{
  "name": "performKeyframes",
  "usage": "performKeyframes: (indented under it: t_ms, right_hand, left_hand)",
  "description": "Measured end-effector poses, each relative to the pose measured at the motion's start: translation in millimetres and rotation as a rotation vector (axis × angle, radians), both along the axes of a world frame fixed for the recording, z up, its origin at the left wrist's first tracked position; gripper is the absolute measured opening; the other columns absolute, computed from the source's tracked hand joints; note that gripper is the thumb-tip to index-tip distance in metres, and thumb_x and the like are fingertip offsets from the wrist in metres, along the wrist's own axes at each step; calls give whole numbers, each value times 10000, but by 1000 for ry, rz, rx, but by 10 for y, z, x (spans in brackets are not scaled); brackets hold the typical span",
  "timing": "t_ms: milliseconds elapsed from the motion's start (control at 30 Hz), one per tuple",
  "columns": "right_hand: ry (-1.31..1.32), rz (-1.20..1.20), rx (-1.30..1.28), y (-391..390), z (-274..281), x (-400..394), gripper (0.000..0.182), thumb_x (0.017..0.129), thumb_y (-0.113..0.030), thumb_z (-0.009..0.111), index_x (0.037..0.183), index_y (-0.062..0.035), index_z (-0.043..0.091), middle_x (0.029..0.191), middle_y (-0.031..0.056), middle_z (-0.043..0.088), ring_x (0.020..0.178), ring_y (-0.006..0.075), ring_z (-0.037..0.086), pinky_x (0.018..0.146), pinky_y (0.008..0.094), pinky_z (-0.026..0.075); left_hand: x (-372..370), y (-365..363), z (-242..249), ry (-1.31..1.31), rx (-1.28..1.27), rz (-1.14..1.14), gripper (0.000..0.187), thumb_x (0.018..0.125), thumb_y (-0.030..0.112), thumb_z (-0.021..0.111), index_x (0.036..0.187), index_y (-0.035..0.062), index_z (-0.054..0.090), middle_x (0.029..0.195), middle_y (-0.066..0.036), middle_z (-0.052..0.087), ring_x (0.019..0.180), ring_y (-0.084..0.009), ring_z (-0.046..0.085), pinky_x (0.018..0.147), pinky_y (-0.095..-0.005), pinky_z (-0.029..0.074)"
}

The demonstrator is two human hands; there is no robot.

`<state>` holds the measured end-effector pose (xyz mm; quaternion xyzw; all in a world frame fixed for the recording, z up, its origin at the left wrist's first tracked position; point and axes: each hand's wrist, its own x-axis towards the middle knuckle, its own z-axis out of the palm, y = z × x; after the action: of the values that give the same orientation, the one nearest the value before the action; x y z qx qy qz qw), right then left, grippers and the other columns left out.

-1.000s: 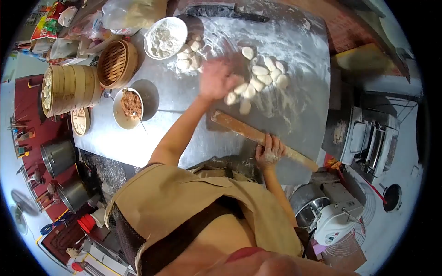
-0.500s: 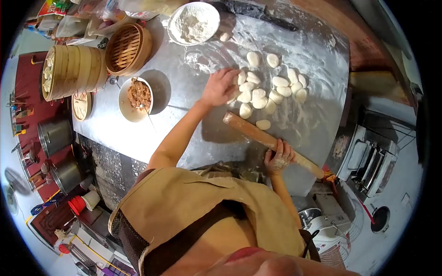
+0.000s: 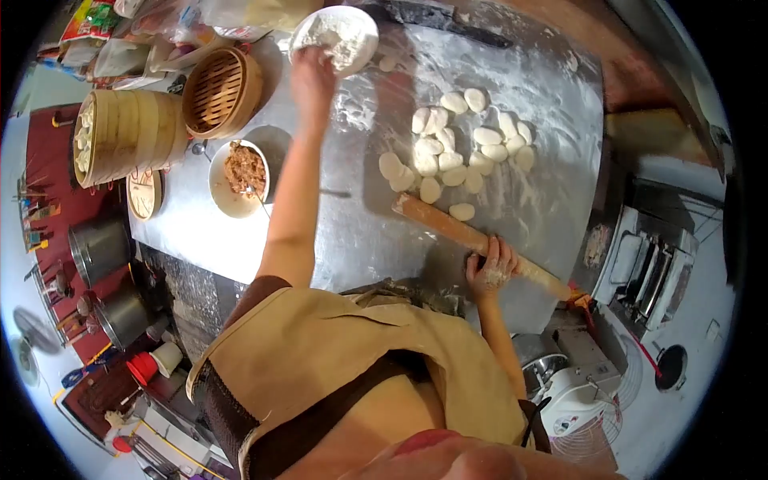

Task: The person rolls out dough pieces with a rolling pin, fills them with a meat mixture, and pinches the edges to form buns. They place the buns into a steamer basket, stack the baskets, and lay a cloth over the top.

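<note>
My left hand [image 3: 312,76] reaches into the white bowl of flour [image 3: 364,54] at the table's far side. Its fingers are bunched together at the flour, slightly blurred. My right hand [image 3: 492,268] is wrapped round a wooden rolling pin [image 3: 444,226], which lies slantwise near the table's front edge. Beyond the pin, several pale, flattened dough pieces [image 3: 450,162] lie in a loose cluster. At the cluster's left edge are two dough pieces [image 3: 391,166], close together. One dough piece [image 3: 462,212] sits just beside the pin.
A bowl of meat filling [image 3: 245,168] with a spoon stands at the left. Behind it are a slatted bamboo steamer [image 3: 216,90] and a stack of steamers [image 3: 132,132]. Loose flour dusts the metal table [image 3: 336,240]. A dark bar [image 3: 448,24] lies along the far edge.
My left hand has left the dough pieces and moved up and left to the flour bowl. Pieces it covered now show, and some have shifted. My right hand stays on the rolling pin.
</note>
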<state>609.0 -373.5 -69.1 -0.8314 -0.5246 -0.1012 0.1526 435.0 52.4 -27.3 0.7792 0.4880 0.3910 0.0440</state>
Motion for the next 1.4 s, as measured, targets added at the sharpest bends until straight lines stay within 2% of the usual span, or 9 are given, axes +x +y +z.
performKeyframes:
  t_ms: [100,267,533,733,867,1033,1200,1333,1400]
  right_hand:
    - [26,-13,-21,-4,-13,8,472,697,-278,600,1132,-98,572,1123,79,533,1051,274,472,947,421,294]
    - [3,-18,80,12,-31,0,462,684,-277,605,1115,-113,579,1086,73,548,1023,267,490,936,419,308]
    - [65,-36,110,-24,-13,-70,495,664,-239,622,1138,-122,543,1095,72,524,1039,271,475,928,438,315]
    - [25,-62,132,-50,-46,-180,496,667,-231,619,1143,-119,539,1100,72,516,1040,271,473,921,445,320]
    - [19,-56,154,-36,-41,-168,499,664,-225,618,1145,-118,540,1090,72,514,1035,271,475,914,449,320]
    - [59,14,157,-308,-77,-196,521,638,-244,638,1135,-116,544,1098,68,519,1036,269,479,917,446,315]
    - [116,83,149,-339,-13,-254,536,617,-254,653,1124,-116,547,1078,67,532,1022,262,494,919,434,319]
    - [122,100,146,-245,15,-259,533,612,-242,663,1116,-112,547,1059,73,536,1014,263,501,917,432,327]
    - [118,114,156,-229,38,-234,531,611,-237,667,1113,-111,547,1058,74,536,1016,265,499,917,433,329]
  left_hand:
    - [-145,729,-387,318,-476,-2,250,757,281,624,941,125,689,1003,-146,624,892,-360,601,802,-439,473]
    - [2,956,-478,535,-410,-82,273,751,217,623,1001,121,673,965,-149,657,894,-305,633,794,-374,499]
    - [538,-520,318,308,-392,-705,261,710,148,592,952,144,689,852,-174,650,775,-367,622,715,-412,507]
    - [1524,-785,-75,110,-142,-513,144,776,183,604,838,60,648,737,-195,621,649,-365,609,568,-411,501]
    - [1535,-1641,-427,320,-193,-922,315,749,96,551,1060,116,600,1106,-148,588,996,-320,572,850,-410,465]
    - [544,-1765,-428,616,-59,-1105,749,768,333,660,1409,268,277,1452,-72,301,1327,-280,294,1090,-492,218]
    - [212,-1174,-515,822,-115,-737,670,863,441,506,1429,215,227,1417,-73,357,1303,-335,320,1078,-568,132]
    - [764,-1766,-322,387,-47,-413,591,836,329,522,1376,169,343,1399,-73,377,1256,-291,379,1051,-527,217]
    - [819,-1937,-435,113,-347,-1341,578,811,177,558,1355,140,370,1365,-124,405,1267,-302,373,1072,-435,251]
